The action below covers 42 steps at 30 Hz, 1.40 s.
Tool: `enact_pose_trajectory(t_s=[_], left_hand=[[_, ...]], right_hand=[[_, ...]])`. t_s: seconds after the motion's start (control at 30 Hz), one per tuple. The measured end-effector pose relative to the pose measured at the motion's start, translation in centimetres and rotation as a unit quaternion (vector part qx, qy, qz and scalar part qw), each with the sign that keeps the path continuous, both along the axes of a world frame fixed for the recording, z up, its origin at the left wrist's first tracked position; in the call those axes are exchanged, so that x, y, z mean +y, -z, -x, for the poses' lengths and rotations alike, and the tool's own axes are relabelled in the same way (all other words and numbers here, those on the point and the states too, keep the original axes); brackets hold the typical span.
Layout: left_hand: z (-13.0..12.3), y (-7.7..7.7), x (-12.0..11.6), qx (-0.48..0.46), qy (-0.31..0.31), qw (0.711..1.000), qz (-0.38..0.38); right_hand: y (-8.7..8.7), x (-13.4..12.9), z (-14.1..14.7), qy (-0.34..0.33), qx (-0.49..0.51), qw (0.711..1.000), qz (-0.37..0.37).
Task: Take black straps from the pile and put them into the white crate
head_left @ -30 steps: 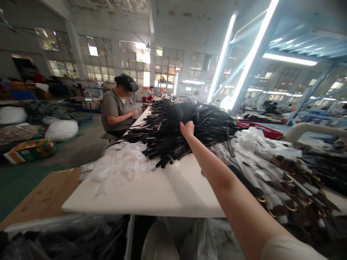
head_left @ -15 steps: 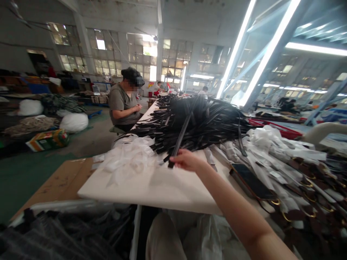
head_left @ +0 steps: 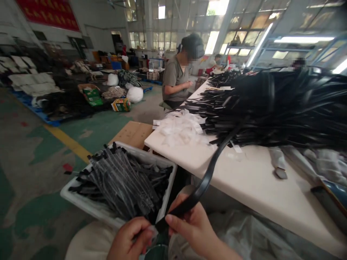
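A long black strap (head_left: 210, 171) runs from the big pile of black straps (head_left: 273, 104) on the white table down to my lap. Near its lower end, my right hand (head_left: 187, 220) is closed around it, thumb on top. Just left of that end, my left hand (head_left: 135, 236) is pinched on a small piece of clear film (head_left: 154, 231), blurred at the fingertips. Whether the film is attached to the strap is unclear. White crumpled strips (head_left: 184, 126) lie on the table's left corner.
A white crate (head_left: 173, 173) of film-wrapped black straps stands left of my knees, before a cardboard box (head_left: 132, 133). The table edge (head_left: 187, 168) crosses ahead. A phone (head_left: 330, 202) lies at right. A person (head_left: 176, 79) sits beyond the table's left side.
The view has swung left and down. My right hand has drawn the strap from the pile toward my lap. My left hand has come into view, pinching clear film beside the strap's end.
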<state>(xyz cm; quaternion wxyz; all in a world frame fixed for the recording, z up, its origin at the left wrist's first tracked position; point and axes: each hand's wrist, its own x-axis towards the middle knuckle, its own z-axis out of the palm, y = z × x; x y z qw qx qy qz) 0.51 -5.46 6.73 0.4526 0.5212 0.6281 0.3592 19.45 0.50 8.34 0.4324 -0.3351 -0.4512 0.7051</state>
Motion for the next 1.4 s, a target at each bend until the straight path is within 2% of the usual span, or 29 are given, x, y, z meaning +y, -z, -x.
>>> enact_pose_trajectory(t_s=[0.1, 0.23, 0.7, 0.9, 1.07, 1.17, 1.23, 1.33, 1.4], left_hand=[[0.5, 0.2, -0.4, -0.007, 0.017, 1.0, 0.005], [1.0, 0.5, -0.6, -0.009, 0.047, 0.999, 0.014], [0.4, 0.4, -0.2, -0.011, 0.054, 0.998, 0.011], [0.5, 0.1, -0.3, -0.027, 0.047, 0.998, 0.021], [-0.1, 0.2, -0.4, -0.039, 0.052, 0.998, 0.024], [-0.3, 0.3, -0.4, -0.01, 0.068, 0.998, 0.015], [0.0, 0.2, -0.4, 0.029, 0.086, 0.996, 0.017], [0.9, -0.1, -0.6, 0.096, 0.112, 0.989, 0.026], [1.1, -0.4, -0.7, 0.128, 0.128, 0.983, 0.023]], right_hand=[[-0.1, -0.1, 0.0, -0.017, -0.024, 0.999, -0.025], [-0.4, 0.1, -0.2, -0.002, -0.051, 0.997, -0.062], [-0.4, -0.2, 0.0, 0.006, -0.04, 0.995, -0.094], [0.3, -0.2, -0.2, 0.008, -0.076, 0.99, -0.114], [1.7, -1.4, 0.4, 0.031, -0.134, 0.981, -0.138], [2.3, -1.9, 0.6, -0.004, -0.134, 0.984, -0.119], [2.4, -1.4, -0.1, -0.003, -0.1, 0.993, -0.067], [2.1, 0.1, -1.7, 0.115, -0.045, 0.991, 0.055], [2.0, 0.7, -2.5, 0.17, -0.052, 0.981, 0.077]])
